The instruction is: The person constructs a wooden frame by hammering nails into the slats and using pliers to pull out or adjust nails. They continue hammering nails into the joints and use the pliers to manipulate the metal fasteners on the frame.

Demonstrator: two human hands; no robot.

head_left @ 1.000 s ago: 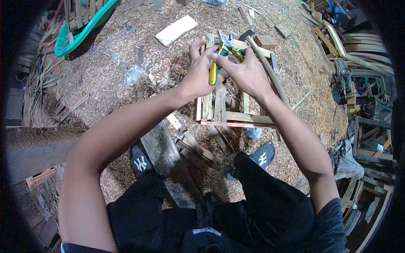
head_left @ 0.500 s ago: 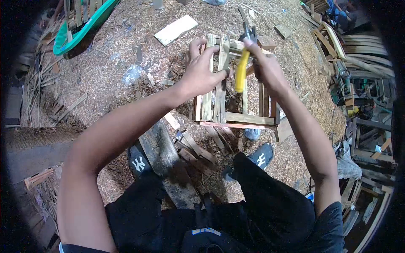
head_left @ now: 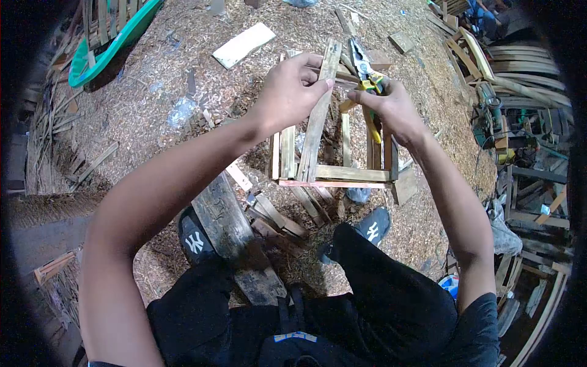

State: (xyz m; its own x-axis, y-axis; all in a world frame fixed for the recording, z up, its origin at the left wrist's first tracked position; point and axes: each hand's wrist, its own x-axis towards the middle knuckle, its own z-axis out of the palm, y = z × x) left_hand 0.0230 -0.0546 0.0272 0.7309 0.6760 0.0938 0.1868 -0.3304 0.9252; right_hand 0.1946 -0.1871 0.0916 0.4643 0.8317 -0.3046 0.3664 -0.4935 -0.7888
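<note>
A small open wooden frame [head_left: 351, 174] of narrow slats stands on the ground in front of me. My left hand [head_left: 295, 93] is closed on a wooden slat [head_left: 320, 116], its thumb on the face near the upper end. The slat slants across the frame, its lower end at the near bottom rail. My right hand [head_left: 396, 115] holds pliers [head_left: 361, 61] with yellow and green handles, jaws pointing away from me. The pliers are beside the slat, apart from it. Part of the handles is hidden by the right hand's fingers.
Wood shavings cover the ground. A dark plank [head_left: 227, 214] lies between my feet, with offcuts [head_left: 272, 214] beside it. A pale board [head_left: 244, 45] lies farther off. A green basin [head_left: 113, 58] holds slats at upper left. Stacked wood [head_left: 529, 73] lines the right side, where another person [head_left: 486, 18] is partly visible.
The slat's upper end has tipped to the right, so it leans more. The pliers have swung in my right hand, their handles now lower and farther right. The view has shifted slightly.
</note>
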